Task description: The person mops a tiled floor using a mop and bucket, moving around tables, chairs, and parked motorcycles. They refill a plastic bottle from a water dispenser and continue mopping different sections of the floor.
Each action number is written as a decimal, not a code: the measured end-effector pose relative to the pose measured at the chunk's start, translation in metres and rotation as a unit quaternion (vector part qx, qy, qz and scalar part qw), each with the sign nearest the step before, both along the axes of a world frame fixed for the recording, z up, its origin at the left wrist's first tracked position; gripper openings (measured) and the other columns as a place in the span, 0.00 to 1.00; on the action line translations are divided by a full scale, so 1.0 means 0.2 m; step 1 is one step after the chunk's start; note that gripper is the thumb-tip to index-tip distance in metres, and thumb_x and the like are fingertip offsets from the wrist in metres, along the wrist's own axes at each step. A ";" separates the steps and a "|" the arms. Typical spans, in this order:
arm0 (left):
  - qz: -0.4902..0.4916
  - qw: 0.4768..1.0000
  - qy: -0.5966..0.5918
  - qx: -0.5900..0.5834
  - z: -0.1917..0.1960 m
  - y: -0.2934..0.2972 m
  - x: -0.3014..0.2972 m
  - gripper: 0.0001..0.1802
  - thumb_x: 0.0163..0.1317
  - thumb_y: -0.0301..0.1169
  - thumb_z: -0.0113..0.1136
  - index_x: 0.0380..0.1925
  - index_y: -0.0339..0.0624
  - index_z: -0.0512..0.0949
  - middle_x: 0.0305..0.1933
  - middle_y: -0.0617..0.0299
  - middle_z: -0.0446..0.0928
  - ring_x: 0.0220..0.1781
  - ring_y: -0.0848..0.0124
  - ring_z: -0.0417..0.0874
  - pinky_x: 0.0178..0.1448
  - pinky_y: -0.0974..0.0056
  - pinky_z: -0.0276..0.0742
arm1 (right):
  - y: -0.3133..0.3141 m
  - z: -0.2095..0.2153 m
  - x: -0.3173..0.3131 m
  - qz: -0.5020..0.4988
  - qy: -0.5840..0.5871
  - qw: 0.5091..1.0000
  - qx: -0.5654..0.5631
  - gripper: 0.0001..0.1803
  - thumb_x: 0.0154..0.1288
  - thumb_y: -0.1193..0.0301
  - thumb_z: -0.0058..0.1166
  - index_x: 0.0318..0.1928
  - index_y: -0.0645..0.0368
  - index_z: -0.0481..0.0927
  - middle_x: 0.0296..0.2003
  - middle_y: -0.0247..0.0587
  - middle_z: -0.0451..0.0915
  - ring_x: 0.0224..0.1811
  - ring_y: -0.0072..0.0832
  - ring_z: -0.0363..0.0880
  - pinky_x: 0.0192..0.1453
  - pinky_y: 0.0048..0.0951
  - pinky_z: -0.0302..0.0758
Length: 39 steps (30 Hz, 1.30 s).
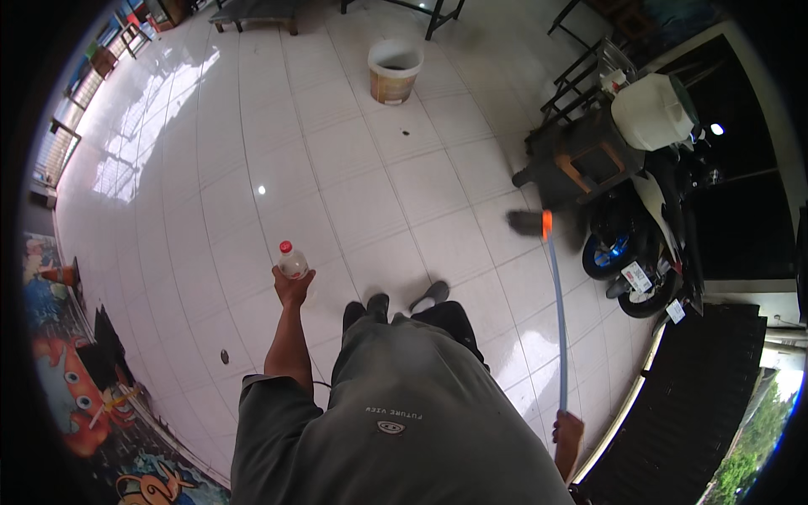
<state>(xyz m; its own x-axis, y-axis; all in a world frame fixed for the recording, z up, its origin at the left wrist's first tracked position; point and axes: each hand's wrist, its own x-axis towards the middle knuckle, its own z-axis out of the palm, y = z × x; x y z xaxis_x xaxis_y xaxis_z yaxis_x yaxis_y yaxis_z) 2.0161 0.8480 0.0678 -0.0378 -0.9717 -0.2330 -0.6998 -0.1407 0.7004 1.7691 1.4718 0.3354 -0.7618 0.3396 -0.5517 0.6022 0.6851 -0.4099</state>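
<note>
My left hand is wrapped round a clear plastic bottle with a red cap, held upright out in front of me on the left. Down at my right side, my right hand grips the blue-grey handle of a broom. Its dark bristles and orange collar reach forward, near a dark wooden stand. From this view I cannot tell whether the bristles touch the floor. My feet in dark footwear show below, on white floor tiles.
A whitish bucket stands ahead on the tiles. To the right are a wooden stand, a pale jerrycan and a parked motorcycle. A small dark bit lies near the bucket. A painted wall runs along the left.
</note>
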 end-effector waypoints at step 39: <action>0.406 0.912 -0.055 -0.015 -0.18 -1.56 -2.40 0.50 0.36 0.41 0.83 0.56 0.31 0.64 0.54 0.48 0.74 0.54 0.59 0.78 0.57 0.58 0.77 | -4.68 0.25 -4.70 0.617 -0.161 0.697 0.328 0.17 0.65 0.62 0.55 0.47 0.62 0.79 0.36 0.55 0.83 0.42 0.54 0.80 0.48 0.45 0.76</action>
<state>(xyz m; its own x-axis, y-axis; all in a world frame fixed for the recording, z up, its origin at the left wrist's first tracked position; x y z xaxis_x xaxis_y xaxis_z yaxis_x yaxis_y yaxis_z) 1.5363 0.5352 0.0323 0.7196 -0.6746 -0.1644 -0.4396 -0.6259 0.6442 0.8284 0.5368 0.3848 -0.5692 -0.2045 -0.7964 -0.6231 0.7393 0.2555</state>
